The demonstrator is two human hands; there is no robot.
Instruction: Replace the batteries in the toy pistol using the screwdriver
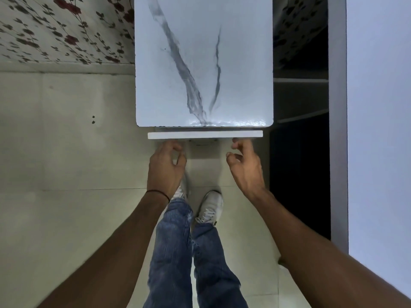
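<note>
Reaching left hand (165, 167) and right hand (244, 167), fingers loosely curled and gripping nothing, toward drawer (204, 134) at 12 o'clock under table (203, 63) (no pistol, screwdriver or batteries showing); apparently just beginning.

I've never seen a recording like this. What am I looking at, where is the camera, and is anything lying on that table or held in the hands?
No machine here: a person wears one wide camera on the head, looking down, so you see their own jeans and white shoes. The left hand and right hand reach, fingers loosely curled, toward a white ledge just below the marble-patterned table top. Neither holds anything. No toy pistol, screwdriver or batteries are in view.
</note>
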